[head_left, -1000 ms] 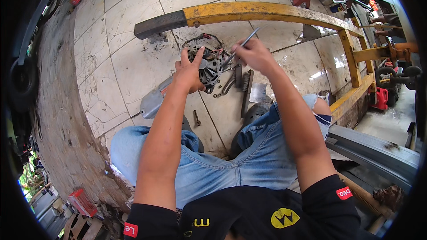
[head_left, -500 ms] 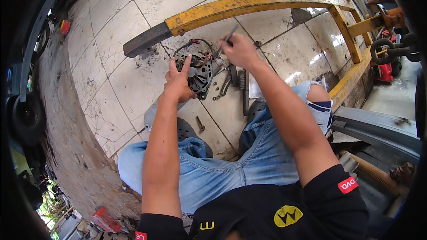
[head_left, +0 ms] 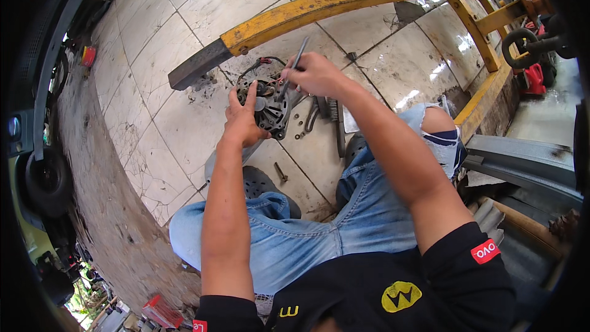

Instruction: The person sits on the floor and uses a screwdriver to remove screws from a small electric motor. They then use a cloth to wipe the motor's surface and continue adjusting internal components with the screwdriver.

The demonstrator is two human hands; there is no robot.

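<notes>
Between my feet on the tiled floor stands an alternator (head_left: 276,114), its slotted metal end facing up and dark wires trailing from its far side. My left hand (head_left: 244,117) grips it from the left, fingers spread over the rim and thumb at the near edge. In my right hand (head_left: 316,75) is a slim, dark brush-like tool (head_left: 300,54), tilted with its lower end at the alternator's right side. That end is partly blurred, so its exact kind is hard to make out.
Right of the alternator lie several small nuts (head_left: 299,126), pliers (head_left: 312,117) and a wire brush (head_left: 338,129). A bolt (head_left: 281,172) rests nearer my left shoe (head_left: 261,184). Beyond, a yellow steel frame (head_left: 319,6) crosses the floor.
My right hand has moved slightly left and nearer, bringing the tool's lower end onto the alternator. My left hand keeps its grip. The view has shifted a little.
</notes>
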